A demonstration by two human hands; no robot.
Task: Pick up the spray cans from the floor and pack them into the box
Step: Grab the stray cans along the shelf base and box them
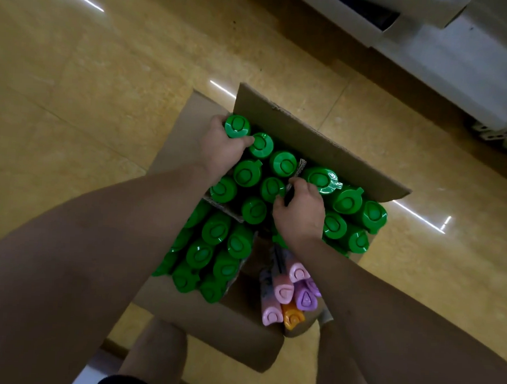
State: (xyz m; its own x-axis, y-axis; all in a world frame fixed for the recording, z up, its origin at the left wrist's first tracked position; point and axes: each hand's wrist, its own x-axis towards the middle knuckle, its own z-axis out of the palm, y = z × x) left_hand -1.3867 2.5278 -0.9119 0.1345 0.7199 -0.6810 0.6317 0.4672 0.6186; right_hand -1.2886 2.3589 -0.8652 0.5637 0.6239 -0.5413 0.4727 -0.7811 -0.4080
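Right now the left hand (219,149) grips a green-capped spray can (237,127) at the box (307,142)'s far corner, while the right hand (301,212) pinches a cardboard divider (299,169) among packed green cans (249,174); pink, purple and orange cans (288,293) sit nearer.

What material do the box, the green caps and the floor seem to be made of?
Box: corrugated cardboard, matte brown; fluting shows at a torn flap edge. Green caps: probably moulded plastic, glossy, with light glints. Floor: likely polished stone or ceramic tile; it shows joint lines and mirrors the ceiling lights.
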